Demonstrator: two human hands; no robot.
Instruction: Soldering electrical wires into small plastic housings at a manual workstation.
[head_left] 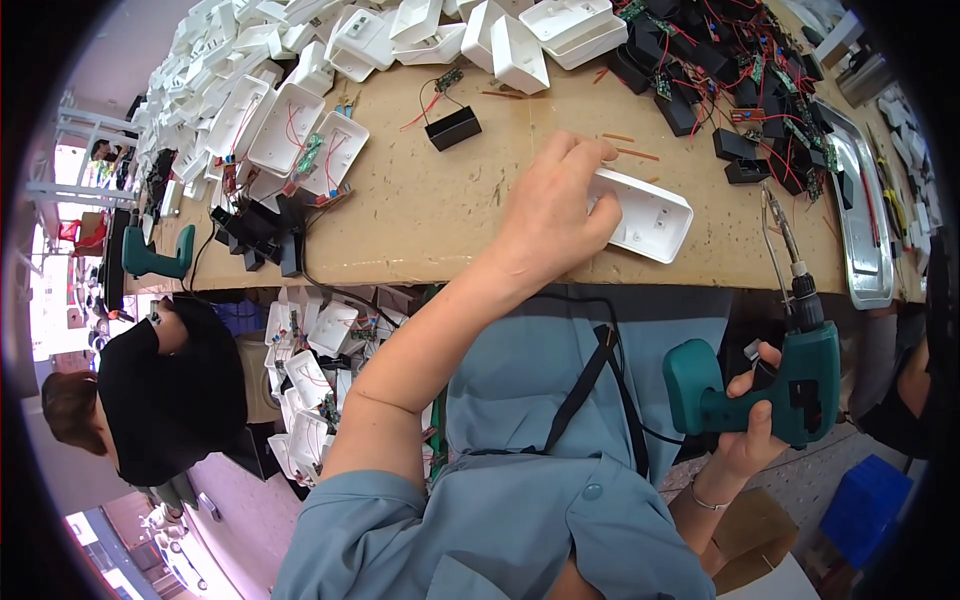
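Note:
My left hand [560, 205] grips the near-left end of a white plastic housing [655, 218], an open, shallow case resting on the bench with its hollow side up. The thumb lies at its near side and the fingers bend over the far side. Down at the right, in front of the bench edge, my right hand [752, 432] is wrapped round the handle of a green soldering gun [808, 385]. Its metal tip and thin curved feed tube point up over the bench. Thin copper-coloured strips [638, 154] lie just beyond the housing.
White housings [360, 45] are heaped at the back left. Black boxes with circuit boards and red wires [735, 80] pile up at the back right, beside a metal tray [868, 255]. One black box [454, 129] stands apart. Another green gun [158, 252] lies left; a person [170, 390] is beyond.

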